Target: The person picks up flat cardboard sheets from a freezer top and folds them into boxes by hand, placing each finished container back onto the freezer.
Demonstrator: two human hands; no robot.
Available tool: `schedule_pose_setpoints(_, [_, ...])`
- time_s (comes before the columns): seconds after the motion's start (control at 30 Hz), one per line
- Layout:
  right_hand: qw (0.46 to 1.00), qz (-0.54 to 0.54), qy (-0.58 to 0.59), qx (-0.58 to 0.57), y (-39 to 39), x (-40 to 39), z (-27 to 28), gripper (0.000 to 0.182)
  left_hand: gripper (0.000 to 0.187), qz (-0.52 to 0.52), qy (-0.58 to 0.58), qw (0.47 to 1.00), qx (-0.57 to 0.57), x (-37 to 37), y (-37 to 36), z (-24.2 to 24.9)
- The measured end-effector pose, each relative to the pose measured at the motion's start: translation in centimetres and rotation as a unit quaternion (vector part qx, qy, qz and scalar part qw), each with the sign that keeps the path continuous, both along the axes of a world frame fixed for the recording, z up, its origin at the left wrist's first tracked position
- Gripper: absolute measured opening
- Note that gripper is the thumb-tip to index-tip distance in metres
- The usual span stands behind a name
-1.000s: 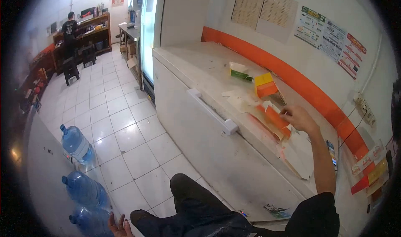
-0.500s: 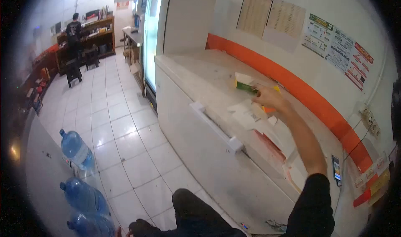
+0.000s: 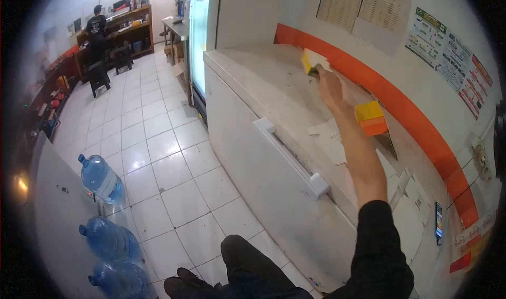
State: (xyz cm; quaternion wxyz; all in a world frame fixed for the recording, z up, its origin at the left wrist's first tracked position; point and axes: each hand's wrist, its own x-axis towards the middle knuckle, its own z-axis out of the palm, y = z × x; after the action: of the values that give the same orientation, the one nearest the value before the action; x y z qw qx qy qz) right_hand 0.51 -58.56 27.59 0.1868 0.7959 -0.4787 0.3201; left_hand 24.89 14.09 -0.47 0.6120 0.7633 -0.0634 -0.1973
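Observation:
My right hand point(image 3: 328, 84) reaches far over the white chest freezer point(image 3: 247, 67), its fingers closed on a small yellow and white carton point(image 3: 307, 64) near the back of the lid. Beside my forearm stands a yellow and orange carton point(image 3: 369, 112). Flat white cardboard pieces point(image 3: 414, 206) lie on the lid, some partly hidden under my arm. My left hand does not show.
A phone point(image 3: 438, 222) lies near the freezer's right end. Large blue water bottles point(image 3: 103, 177) stand on the tiled floor at left. A person point(image 3: 96, 27) stands by a wooden shelf point(image 3: 139, 32), with black stools point(image 3: 98, 77) behind. A lit glass-door fridge point(image 3: 199, 40) adjoins the freezer.
My right hand has carried the small carton farther back along the lid, away from the yellow and orange carton. The view has shifted. Fingertips at the bottom edge have left the picture.

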Motion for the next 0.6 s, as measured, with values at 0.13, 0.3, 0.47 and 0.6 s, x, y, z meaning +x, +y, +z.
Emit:
schedule_pose_setpoints(0.13, [0.976, 0.21, 0.052, 0.006, 10.2, 3.5, 3.1, 0.019, 0.055, -0.043, -0.09, 0.995, -0.022, 4.9, -1.7, -11.9])
schedule_pose_setpoints(0.3, [0.89, 0.387, 0.215, 0.109, 28.6, 2.5, -1.2, 0.022, 0.06, -0.122, 0.108, 0.932, -0.322, -1.0, -13.8, 5.5])
schedule_pose_setpoints(0.47, [0.768, 0.536, 0.236, 0.257, 42.1, -2.6, -13.2, 0.035, 0.067, -0.234, 0.309, 0.843, -0.372, -4.7, -13.7, 2.5])
schedule_pose_setpoints(0.6, [0.744, 0.518, 0.162, 0.39, 47.9, -4.6, -18.4, 0.037, 0.052, -0.194, 0.329, 0.881, -0.279, -7.4, -11.9, 2.0])
